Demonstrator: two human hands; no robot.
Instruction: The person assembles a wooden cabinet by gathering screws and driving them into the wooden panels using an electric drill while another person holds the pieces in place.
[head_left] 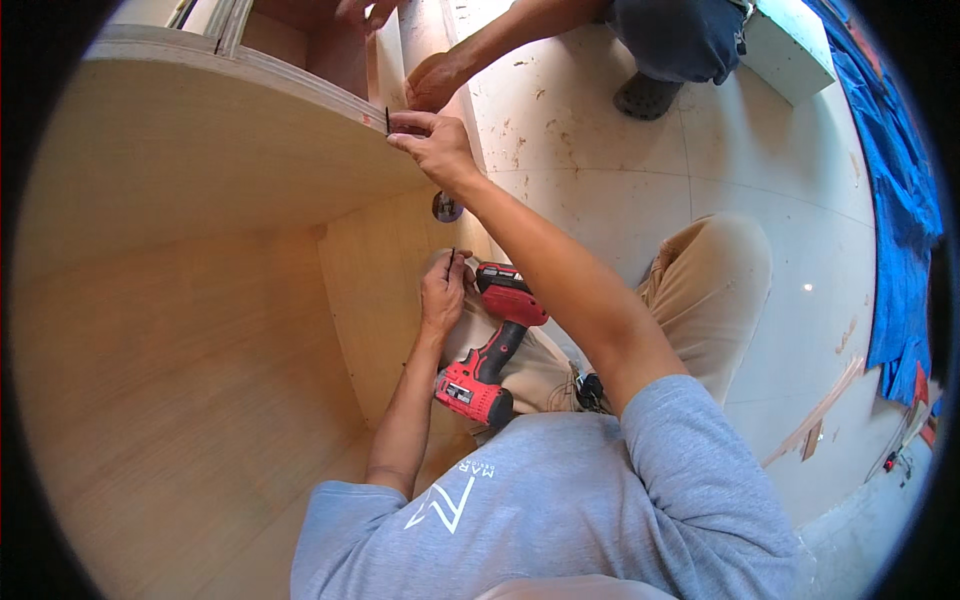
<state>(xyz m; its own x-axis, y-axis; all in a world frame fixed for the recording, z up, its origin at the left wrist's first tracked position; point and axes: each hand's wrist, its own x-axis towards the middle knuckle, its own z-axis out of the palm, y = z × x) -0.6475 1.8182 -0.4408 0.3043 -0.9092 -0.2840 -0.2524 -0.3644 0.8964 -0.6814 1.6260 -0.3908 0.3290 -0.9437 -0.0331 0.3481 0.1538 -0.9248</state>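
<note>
My right hand reaches up to the front edge of a wooden cabinet. Its thumb and fingers pinch a slim black screw against that edge. Lower down, beside the cabinet's side panel, my left hand is closed with a thin dark screw poking up from the fingers. A red and black cordless drill lies across my lap, next to my left hand, and neither hand touches it. Its battery end points away from me.
A co-worker's hand rests on the board just beyond my right hand; another hand shows at the top edge. A shoe stands on the tiled floor, strewn with shavings. Blue sheeting, a pale box and wood strips lie rightward.
</note>
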